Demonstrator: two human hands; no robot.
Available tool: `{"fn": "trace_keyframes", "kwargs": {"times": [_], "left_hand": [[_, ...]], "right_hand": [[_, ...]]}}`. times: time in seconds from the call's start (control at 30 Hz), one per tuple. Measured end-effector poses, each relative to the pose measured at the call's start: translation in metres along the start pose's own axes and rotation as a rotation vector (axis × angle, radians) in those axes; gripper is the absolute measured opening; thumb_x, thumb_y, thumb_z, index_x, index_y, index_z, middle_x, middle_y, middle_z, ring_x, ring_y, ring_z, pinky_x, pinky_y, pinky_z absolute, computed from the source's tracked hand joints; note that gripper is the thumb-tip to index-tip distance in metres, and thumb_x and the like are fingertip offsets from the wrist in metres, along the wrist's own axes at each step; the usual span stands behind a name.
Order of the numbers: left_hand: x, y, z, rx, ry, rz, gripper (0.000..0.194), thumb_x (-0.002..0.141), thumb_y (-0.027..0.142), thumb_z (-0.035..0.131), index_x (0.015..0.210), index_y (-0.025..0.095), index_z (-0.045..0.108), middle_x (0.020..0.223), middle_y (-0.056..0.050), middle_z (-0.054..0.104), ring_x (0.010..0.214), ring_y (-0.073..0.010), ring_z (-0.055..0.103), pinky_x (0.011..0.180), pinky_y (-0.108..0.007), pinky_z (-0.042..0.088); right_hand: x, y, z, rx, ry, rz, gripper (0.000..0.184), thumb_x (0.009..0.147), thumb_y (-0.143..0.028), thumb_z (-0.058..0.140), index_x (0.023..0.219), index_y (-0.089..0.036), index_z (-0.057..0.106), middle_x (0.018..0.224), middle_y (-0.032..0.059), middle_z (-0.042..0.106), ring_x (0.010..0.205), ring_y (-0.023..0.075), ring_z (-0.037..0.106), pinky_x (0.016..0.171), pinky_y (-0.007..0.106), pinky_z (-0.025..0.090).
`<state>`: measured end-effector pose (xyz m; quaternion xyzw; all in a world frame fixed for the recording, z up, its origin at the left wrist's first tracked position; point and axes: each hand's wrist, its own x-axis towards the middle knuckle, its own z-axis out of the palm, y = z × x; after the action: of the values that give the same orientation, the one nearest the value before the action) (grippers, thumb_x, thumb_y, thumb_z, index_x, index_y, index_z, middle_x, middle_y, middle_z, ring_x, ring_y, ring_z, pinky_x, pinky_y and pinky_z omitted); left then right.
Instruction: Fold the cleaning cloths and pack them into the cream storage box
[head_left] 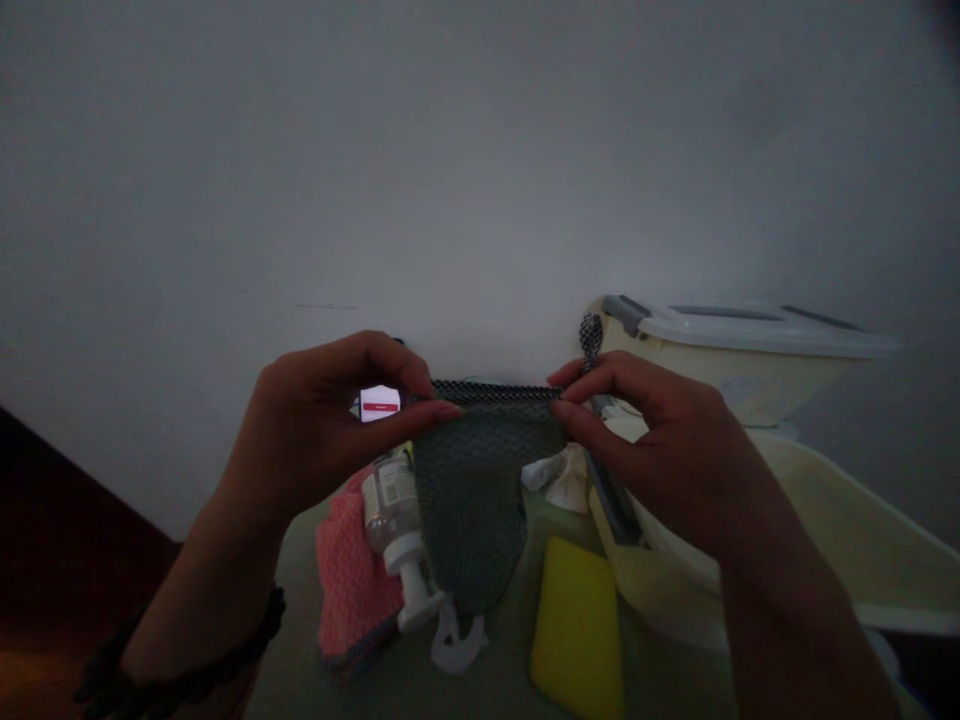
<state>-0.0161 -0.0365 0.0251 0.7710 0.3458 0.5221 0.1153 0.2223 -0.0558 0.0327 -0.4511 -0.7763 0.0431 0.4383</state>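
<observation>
A grey-green textured cleaning cloth [472, 500] with a black-and-white patterned edge hangs between my two hands. My left hand [322, 420] pinches its upper left edge between thumb and fingers. At the upper right edge, my right hand [645, 430] pinches it the same way, and a dark patterned strip [591, 335] sticks up above those fingers. Below the cloth and to its left lie a clear pump bottle [391, 500] with a white head and a folded pink cloth [349, 580]. The hanging cloth hides part of what is behind it.
A yellow sponge-like block [577, 625] lies on the pale green surface [300, 660], with a white hook-shaped piece [459, 645] near it. Cream bins [825, 500], one with a lid [750, 325], stand at the right. Behind is a grey wall [480, 180]; a lit screen [380, 404] shows past my left hand.
</observation>
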Motion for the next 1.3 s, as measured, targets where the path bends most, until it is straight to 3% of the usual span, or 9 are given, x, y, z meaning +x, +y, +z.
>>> {"fn": "trace_keyframes", "kwargs": {"times": [0.27, 0.47, 0.67, 0.83, 0.93, 1.0, 1.07, 1.17, 1.3], "left_hand": [[0.002, 0.008, 0.01, -0.108, 0.138, -0.057, 0.026, 0.065, 0.018, 0.078, 0.08, 0.024, 0.058, 0.073, 0.006, 0.062, 0.066, -0.0108, 0.061, 0.062, -0.022, 0.053], [0.007, 0.001, 0.011, -0.249, 0.09, -0.179, 0.022, 0.069, 0.018, 0.075, 0.088, 0.02, 0.066, 0.077, 0.001, 0.07, 0.072, -0.0139, 0.066, 0.064, -0.022, 0.056], [0.005, -0.003, 0.012, -0.367, 0.106, -0.246, 0.008, 0.073, 0.02, 0.073, 0.079, 0.02, 0.069, 0.076, 0.001, 0.07, 0.07, -0.012, 0.065, 0.063, -0.02, 0.055], [0.004, 0.01, 0.025, -0.435, 0.035, -0.251, 0.009, 0.07, 0.017, 0.074, 0.075, 0.019, 0.066, 0.071, 0.002, 0.068, 0.065, -0.0111, 0.064, 0.06, -0.02, 0.054], [0.003, 0.02, 0.032, -0.427, -0.093, -0.236, 0.012, 0.069, 0.015, 0.074, 0.075, 0.018, 0.065, 0.072, 0.002, 0.068, 0.067, -0.0119, 0.065, 0.064, -0.021, 0.055], [0.001, 0.025, 0.035, -0.419, -0.16, -0.204, 0.01, 0.071, 0.015, 0.073, 0.076, 0.017, 0.065, 0.075, 0.001, 0.069, 0.069, -0.0123, 0.065, 0.067, -0.022, 0.055], [-0.001, 0.027, 0.037, -0.403, -0.208, -0.172, 0.008, 0.073, 0.014, 0.071, 0.077, 0.017, 0.065, 0.076, 0.0, 0.069, 0.071, -0.0123, 0.064, 0.068, -0.022, 0.054], [-0.003, 0.026, 0.038, -0.431, -0.254, -0.171, 0.008, 0.075, 0.012, 0.068, 0.079, 0.017, 0.063, 0.079, -0.001, 0.069, 0.075, -0.0133, 0.065, 0.07, -0.024, 0.054], [-0.003, 0.021, 0.037, -0.543, -0.296, -0.207, 0.012, 0.076, 0.013, 0.066, 0.084, 0.018, 0.059, 0.086, -0.003, 0.067, 0.079, -0.0143, 0.065, 0.073, -0.026, 0.055]], "right_hand": [[-0.003, 0.003, 0.0, 0.023, 0.091, -0.023, 0.004, 0.08, -0.021, 0.063, 0.081, -0.019, 0.06, 0.084, 0.0016, 0.07, 0.072, 0.0145, 0.067, 0.058, 0.023, 0.053], [-0.004, 0.007, -0.005, 0.184, 0.047, 0.002, 0.04, 0.082, -0.017, 0.06, 0.119, -0.027, 0.049, 0.088, 0.0002, 0.068, 0.081, 0.0167, 0.068, 0.063, 0.026, 0.056], [-0.004, 0.007, -0.002, 0.117, 0.153, 0.013, 0.047, 0.085, -0.021, 0.055, 0.13, -0.026, 0.042, 0.103, 0.0057, 0.066, 0.089, 0.0198, 0.066, 0.078, 0.036, 0.056], [-0.008, -0.005, 0.001, -0.239, 0.174, -0.12, 0.046, 0.08, -0.026, 0.06, 0.125, -0.026, 0.05, 0.137, 0.0121, 0.045, 0.129, 0.0334, 0.039, 0.103, 0.056, 0.034], [-0.014, -0.017, 0.001, -0.312, 0.117, -0.199, 0.036, 0.081, -0.029, 0.059, 0.117, -0.027, 0.055, 0.143, 0.0095, 0.039, 0.134, 0.0362, 0.03, 0.107, 0.062, 0.02], [-0.018, -0.022, 0.0, -0.328, 0.091, -0.238, 0.033, 0.081, -0.03, 0.058, 0.114, -0.026, 0.057, 0.14, 0.0084, 0.044, 0.134, 0.0351, 0.031, 0.109, 0.062, 0.015], [-0.02, -0.025, 0.0, -0.296, 0.024, -0.281, 0.028, 0.083, -0.027, 0.057, 0.111, -0.025, 0.057, 0.127, 0.0063, 0.057, 0.128, 0.0293, 0.043, 0.112, 0.056, 0.018], [-0.018, -0.024, -0.001, -0.186, -0.074, -0.313, 0.019, 0.086, -0.023, 0.056, 0.105, -0.022, 0.059, 0.106, 0.0014, 0.07, 0.102, 0.0182, 0.063, 0.109, 0.04, 0.032], [-0.012, -0.021, -0.004, -0.069, -0.12, -0.27, 0.024, 0.083, -0.023, 0.062, 0.107, -0.022, 0.061, 0.096, -0.0012, 0.072, 0.085, 0.0145, 0.068, 0.085, 0.027, 0.052]]}}
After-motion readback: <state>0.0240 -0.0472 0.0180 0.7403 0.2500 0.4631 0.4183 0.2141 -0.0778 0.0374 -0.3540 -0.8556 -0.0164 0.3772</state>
